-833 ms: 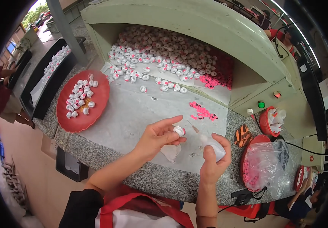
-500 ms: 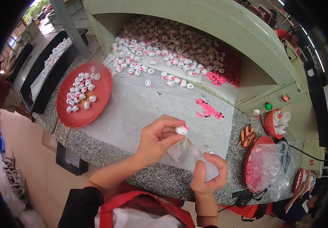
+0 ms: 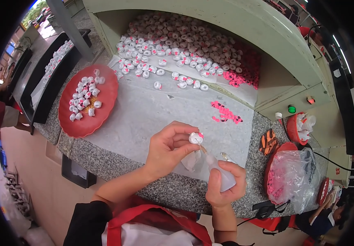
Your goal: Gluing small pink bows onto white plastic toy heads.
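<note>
My left hand [image 3: 164, 151] is closed around a small white figurine head [image 3: 195, 138] with a pink patch on its upper right, pinched between thumb and fingertips. In my right hand [image 3: 228, 189] is a whitish squeeze bottle [image 3: 221, 175], tilted up to the left. Its thin nozzle [image 3: 203, 150] reaches the lower side of the head; whether it touches cannot be made out. Beneath the hands, a crumpled white cloth or tissue [image 3: 190, 160] lies on the paper-covered worktop [image 3: 164, 107]. Small pink pieces [image 3: 225, 113] lie in a cluster farther right.
A red plate [image 3: 72, 126] of similar heads stands left. Many more heads [image 3: 185, 35] fill the pale green cabinet's [image 3: 263, 30] opening. At right are a red basket [image 3: 292, 130], an orange-and-black striped piece [image 3: 268, 142] and a clear plastic bag [image 3: 298, 174]. People work nearby.
The figurine head has turned slightly in my left fingers, and the bottle nozzle sits a little lower against it. The whole view has shifted slightly.
</note>
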The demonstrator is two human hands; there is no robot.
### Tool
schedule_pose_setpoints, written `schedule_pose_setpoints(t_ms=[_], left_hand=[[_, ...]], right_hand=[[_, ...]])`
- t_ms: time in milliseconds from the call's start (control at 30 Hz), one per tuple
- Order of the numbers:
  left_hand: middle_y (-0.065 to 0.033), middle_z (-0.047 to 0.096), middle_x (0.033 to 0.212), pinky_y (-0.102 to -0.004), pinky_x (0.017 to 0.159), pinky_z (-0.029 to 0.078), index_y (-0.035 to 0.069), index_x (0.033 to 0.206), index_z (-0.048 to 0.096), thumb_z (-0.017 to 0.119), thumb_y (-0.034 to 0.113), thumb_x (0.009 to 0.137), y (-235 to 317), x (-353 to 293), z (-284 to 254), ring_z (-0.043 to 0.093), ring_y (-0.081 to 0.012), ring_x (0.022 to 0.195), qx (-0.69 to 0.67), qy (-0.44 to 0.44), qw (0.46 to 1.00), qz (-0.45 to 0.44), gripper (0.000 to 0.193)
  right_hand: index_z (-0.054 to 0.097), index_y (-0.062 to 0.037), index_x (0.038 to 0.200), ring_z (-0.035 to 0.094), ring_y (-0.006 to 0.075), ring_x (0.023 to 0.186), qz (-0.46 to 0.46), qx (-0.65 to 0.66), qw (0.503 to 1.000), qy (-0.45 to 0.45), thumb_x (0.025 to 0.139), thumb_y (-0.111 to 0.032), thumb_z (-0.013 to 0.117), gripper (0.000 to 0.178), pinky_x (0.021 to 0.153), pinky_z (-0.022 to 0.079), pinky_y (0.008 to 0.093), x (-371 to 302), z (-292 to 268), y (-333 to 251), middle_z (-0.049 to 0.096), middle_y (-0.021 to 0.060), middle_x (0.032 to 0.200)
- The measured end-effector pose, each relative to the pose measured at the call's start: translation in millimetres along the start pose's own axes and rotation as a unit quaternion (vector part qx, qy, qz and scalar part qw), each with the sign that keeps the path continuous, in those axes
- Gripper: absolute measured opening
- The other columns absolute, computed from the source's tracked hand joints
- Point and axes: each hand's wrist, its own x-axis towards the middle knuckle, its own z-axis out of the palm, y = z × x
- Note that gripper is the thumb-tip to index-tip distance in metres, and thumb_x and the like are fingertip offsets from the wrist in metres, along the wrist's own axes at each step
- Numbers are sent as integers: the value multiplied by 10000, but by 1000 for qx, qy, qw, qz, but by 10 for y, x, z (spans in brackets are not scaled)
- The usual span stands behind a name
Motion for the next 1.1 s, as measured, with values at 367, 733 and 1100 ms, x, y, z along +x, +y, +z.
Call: schedule_pose_setpoints(t_ms=[367,733,1100], left_hand=[[-96,497,1014,-276,784,516,-37,994,542,563,-115,726,-12,20,-40,572,-184,898,86,1,995,58,280],[-140,557,1026,-330,814,483,-27,1024,515,560,-119,727,59,73,-99,566,-258,959,-57,0,988,-141,314],[-140,572,1025,-364,860,443,-9,1029,524,594,-82,711,50,80,-141,567,-285,965,-139,-18,976,-170,334]], right_hand=[[525,26,857,580,197,531,-24,-15,999,-33,642,25,624,237,488,464,272,57,-26,-33,601,107,720],[521,27,859,574,200,520,-28,-7,999,-24,640,33,619,240,471,456,270,58,-8,28,599,110,715],[508,21,892,536,185,472,-41,-2,999,-29,638,28,619,277,429,424,263,60,-38,25,596,94,712]])
